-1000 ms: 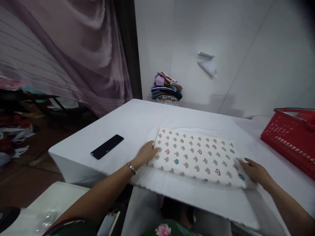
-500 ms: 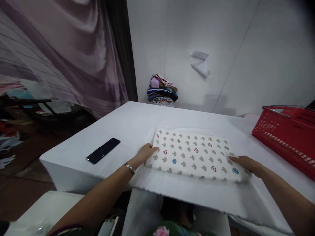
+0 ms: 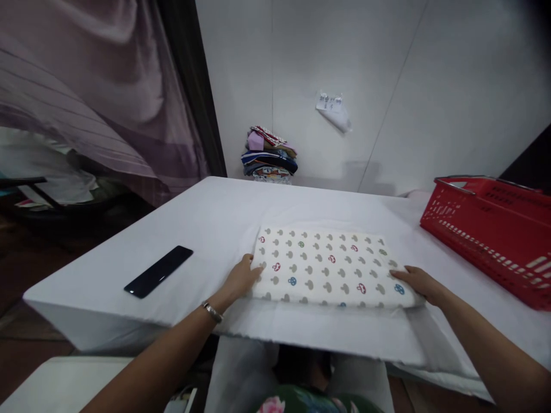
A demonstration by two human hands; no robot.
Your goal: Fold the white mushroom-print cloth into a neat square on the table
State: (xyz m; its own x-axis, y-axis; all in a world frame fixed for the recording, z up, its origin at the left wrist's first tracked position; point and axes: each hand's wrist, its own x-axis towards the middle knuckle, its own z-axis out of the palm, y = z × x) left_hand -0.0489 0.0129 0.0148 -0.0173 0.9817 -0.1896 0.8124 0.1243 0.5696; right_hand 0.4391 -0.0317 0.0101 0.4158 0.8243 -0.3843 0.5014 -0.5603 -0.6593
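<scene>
A folded white cloth (image 3: 318,269) printed with grey, red, blue and green mushrooms lies flat on the white-covered table (image 3: 206,215) in front of me. My left hand (image 3: 243,276) grips its left edge, thumb on top and the fingers hidden beneath. At the opposite end my right hand (image 3: 415,282) pinches the right edge the same way, with the thumb over the print. The cloth's near edge looks rounded, like a thick fold.
A black phone (image 3: 159,271) lies left of the cloth. The red plastic basket (image 3: 486,235) stands at the right. Several folded fabrics (image 3: 270,155) are stacked beyond the table's far edge, by a wall with a paper note (image 3: 331,106). A purple curtain (image 3: 129,97) hangs at left.
The view has shifted slightly right, so everything sits further left. The cloth's right end looks straighter and flatter; my right hand has moved slightly inward along its edge. Both hands keep hold.
</scene>
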